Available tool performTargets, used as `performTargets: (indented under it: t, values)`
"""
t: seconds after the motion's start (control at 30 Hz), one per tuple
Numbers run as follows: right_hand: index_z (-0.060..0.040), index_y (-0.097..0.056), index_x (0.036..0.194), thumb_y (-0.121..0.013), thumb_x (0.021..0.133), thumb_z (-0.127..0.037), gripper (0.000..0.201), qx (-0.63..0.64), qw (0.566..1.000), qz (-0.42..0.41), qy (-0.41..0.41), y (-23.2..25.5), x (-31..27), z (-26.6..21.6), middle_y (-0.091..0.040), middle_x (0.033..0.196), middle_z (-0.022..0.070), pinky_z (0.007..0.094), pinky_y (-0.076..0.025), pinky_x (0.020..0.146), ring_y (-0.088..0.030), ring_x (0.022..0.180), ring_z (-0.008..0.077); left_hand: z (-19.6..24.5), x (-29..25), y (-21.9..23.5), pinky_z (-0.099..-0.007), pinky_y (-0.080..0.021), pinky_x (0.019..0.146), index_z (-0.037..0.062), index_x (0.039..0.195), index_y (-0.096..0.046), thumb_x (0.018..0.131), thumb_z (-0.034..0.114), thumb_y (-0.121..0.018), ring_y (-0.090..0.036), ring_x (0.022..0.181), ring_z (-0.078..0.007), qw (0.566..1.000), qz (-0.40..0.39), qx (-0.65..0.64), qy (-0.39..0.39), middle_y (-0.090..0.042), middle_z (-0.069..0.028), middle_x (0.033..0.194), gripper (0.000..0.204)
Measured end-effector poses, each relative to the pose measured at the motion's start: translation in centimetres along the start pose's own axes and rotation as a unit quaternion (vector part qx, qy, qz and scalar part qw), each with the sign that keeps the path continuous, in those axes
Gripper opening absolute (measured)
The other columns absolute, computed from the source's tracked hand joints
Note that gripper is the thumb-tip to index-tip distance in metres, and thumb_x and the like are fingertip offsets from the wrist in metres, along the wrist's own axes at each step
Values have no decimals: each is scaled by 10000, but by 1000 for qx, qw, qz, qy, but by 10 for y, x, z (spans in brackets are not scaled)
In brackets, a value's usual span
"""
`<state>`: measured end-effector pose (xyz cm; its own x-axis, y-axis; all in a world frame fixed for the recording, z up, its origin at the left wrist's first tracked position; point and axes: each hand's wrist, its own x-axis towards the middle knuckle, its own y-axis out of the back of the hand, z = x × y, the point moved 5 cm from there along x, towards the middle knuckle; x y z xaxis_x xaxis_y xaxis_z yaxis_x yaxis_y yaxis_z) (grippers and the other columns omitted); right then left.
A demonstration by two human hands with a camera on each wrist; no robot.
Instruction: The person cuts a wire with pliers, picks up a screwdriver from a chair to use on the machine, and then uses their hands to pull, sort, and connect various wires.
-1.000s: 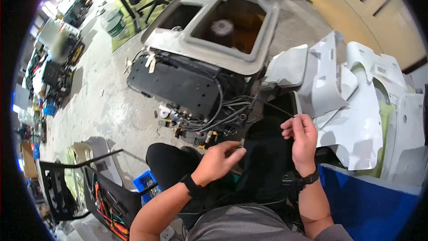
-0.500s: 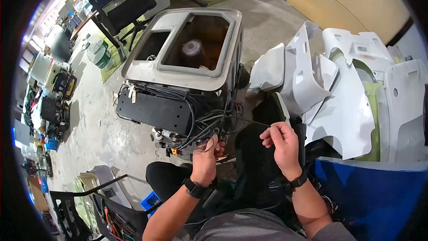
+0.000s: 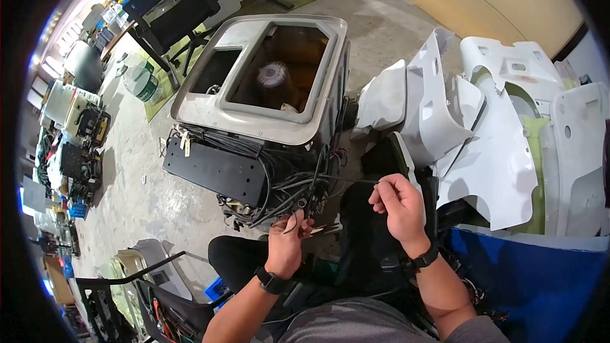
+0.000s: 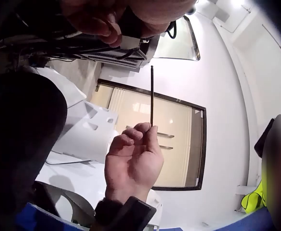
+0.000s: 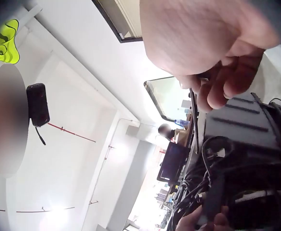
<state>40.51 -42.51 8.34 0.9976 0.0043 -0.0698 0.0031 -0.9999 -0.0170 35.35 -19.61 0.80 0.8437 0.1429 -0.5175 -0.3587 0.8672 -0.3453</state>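
My right hand (image 3: pixel 404 208) pinches a long thin hex key (image 4: pixel 152 96) between thumb and fingers. Its dark shaft stands out past the fingertips, and in the head view it points left toward the machine. My left hand (image 3: pixel 286 244) is at the front of the machine, thumb and fingers gripping a black cable (image 3: pixel 291 223) just below a round cable end (image 3: pixel 302 204). A bundle of black cables (image 3: pixel 289 184) hangs over that side, beside a black metal plate (image 3: pixel 213 168). In the right wrist view, the left fingers (image 5: pixel 191 219) show low among the cables.
The machine's grey top frame (image 3: pixel 210 114) has two openings. White plastic covers (image 3: pixel 489 171) lean at the right, above a blue bin (image 3: pixel 527 273). At lower left a black chair (image 3: pixel 171 305) holds tools. A water bottle (image 3: pixel 141 82) stands on the floor farther back.
My left hand has gone from loose above my lap to the cables and grips one. The right hand, still pinching the hex key, has shifted slightly left in the head view.
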Motion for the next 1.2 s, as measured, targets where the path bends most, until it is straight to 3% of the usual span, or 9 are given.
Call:
performTargets:
  t: [0.13,0.27,0.57,0.97,1.2]
  values:
    - [1,-610,922,-550,975,-145,166,-14,1000,1,19,-4,9,-16,-641,741,38,234,-474,596,-578,638,83,-2,-6,13,-277,-463,655,18,894,-620,982,196,-571,-604,741,-149,1000,7,14,22,-653,-92,808,204]
    - [3,-609,923,-570,967,-159,172,-56,997,-12,49,2,19,-29,-628,713,31,228,-457,573,-561,612,80,2,-14,23,-258,-468,649,37,856,-610,951,219,-629,-599,712,-125,999,3,27,34,-664,-82,814,206]
    - [-7,-626,897,-583,949,-136,146,-119,990,-16,79,7,6,-42,-599,664,12,227,-411,537,-528,585,65,8,-30,34,-255,-466,643,29,890,-621,950,214,-622,-573,680,-118,999,-9,39,20,-660,-84,822,195]
    - [1,-610,898,-607,948,-144,154,-191,970,-40,146,9,-4,-55,-614,677,91,269,-456,559,-600,593,159,7,-29,42,-265,-449,653,-1,910,-621,935,196,-622,-551,695,-133,996,-32,67,54,-646,-94,827,199]
    - [0,-613,891,-619,929,-116,122,-153,972,-65,167,7,3,-41,-600,663,106,296,-447,539,-592,567,218,16,-36,43,-279,-469,673,13,895,-601,951,207,-601,-569,713,-142,994,10,91,63,-651,-101,842,202]
